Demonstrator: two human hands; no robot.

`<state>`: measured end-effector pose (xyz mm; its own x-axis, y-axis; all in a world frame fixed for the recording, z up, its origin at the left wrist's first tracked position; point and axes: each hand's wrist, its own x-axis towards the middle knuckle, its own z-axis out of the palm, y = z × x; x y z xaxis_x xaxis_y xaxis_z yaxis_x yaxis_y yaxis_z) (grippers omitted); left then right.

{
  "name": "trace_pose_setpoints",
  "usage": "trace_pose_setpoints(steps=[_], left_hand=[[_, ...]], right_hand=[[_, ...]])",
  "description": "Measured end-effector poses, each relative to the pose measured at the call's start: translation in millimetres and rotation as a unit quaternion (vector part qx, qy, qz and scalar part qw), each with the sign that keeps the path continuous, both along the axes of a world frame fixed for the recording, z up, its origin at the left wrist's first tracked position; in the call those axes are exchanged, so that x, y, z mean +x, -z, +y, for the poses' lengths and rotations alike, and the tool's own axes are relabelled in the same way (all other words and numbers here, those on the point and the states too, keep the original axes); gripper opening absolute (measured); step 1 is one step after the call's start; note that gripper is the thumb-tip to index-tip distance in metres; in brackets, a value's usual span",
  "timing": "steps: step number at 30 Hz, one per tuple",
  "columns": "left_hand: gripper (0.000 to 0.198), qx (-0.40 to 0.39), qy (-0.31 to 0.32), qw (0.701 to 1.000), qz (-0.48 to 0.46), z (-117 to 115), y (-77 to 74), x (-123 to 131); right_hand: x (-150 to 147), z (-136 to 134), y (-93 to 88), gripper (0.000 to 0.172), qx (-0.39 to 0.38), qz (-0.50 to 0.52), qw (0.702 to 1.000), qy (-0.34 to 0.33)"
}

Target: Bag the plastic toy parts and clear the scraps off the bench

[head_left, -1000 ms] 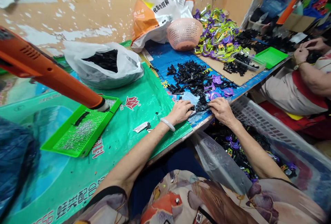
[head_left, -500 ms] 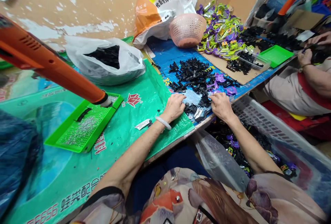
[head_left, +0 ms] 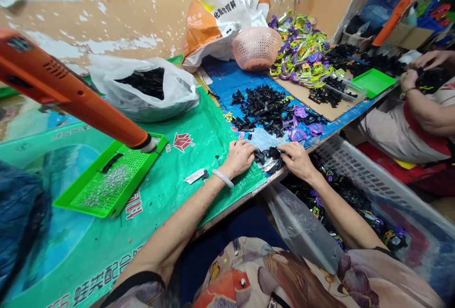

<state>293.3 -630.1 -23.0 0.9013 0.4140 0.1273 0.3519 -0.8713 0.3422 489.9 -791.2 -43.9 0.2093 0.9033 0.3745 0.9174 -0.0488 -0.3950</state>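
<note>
My left hand (head_left: pixel 240 157), a pale bangle at its wrist, rests at the left side of a small heap of black and silvery parts (head_left: pixel 270 160) near the table's front edge. My right hand (head_left: pixel 297 160) is at the heap's other side. Both have curled fingers touching the heap; whether either grips a part is hidden. Behind them lie a bigger pile of black parts (head_left: pixel 265 106) and some purple parts (head_left: pixel 297 133) on the blue sheet. A silvery piece (head_left: pixel 195 176) lies on the green sheet left of my left hand.
An orange electric screwdriver (head_left: pixel 81 97) reaches over a green tray of screws (head_left: pixel 106 189). Behind are a white bag (head_left: pixel 113 83), a pink basket (head_left: pixel 256 47) and yellow-purple parts (head_left: pixel 305 52). A crate (head_left: pixel 369 170) stands below right; another person's hands (head_left: pixel 412 78) work at right.
My hands and the nearby black parts have drawn closer together at the front edge. More bare light-blue surface shows behind them. The whole view has tilted slightly upward.
</note>
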Motion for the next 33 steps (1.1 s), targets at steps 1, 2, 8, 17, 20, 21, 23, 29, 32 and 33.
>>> trace_pose_setpoints(steps=[1,2,8,17,20,21,23,29,32,33], left_hand=[[0.031,-0.001,0.0,1.0,-0.007,0.1,0.1,0.6],[0.031,-0.002,-0.001,1.0,-0.015,0.2,-0.3,1.5],[0.033,-0.01,-0.015,1.0,-0.017,-4.1,-9.9,12.1],[0.028,-0.01,0.003,1.0,-0.001,-11.7,-12.2,9.7],[0.028,-0.017,-0.002,1.0,-0.015,-7.4,-10.1,4.7],[0.028,-0.018,-0.004,1.0,-0.02,-5.7,-9.0,3.2],[0.028,-0.018,-0.003,0.999,-0.026,-2.4,-6.1,0.6],[0.029,-0.018,0.003,0.999,-0.029,0.9,-1.9,0.4],[0.029,-0.018,-0.002,1.0,-0.025,0.5,-4.2,4.8],[0.03,-0.018,-0.002,1.0,-0.025,0.6,-5.1,6.5]], right_hand=[[7.4,2.0,-2.1,0.029,0.01,-0.005,1.0,0.021],[14.8,5.0,-5.1,0.029,0.016,-0.017,0.999,0.048],[37.6,36.4,-29.4,0.033,-0.076,-0.136,0.977,0.148],[37.6,76.9,-28.8,0.039,-0.155,-0.076,0.975,0.138],[53.8,82.5,-23.7,0.038,-0.101,0.024,0.987,0.125],[59.0,83.9,-22.3,0.038,-0.08,0.049,0.988,0.122],[67.0,87.0,-20.1,0.038,-0.047,0.083,0.988,0.124],[63.7,108.6,-23.7,0.039,-0.067,0.066,0.986,0.139],[56.8,124.7,-31.1,0.04,-0.091,0.034,0.984,0.148],[55.0,129.2,-33.6,0.041,-0.1,0.023,0.983,0.152]])
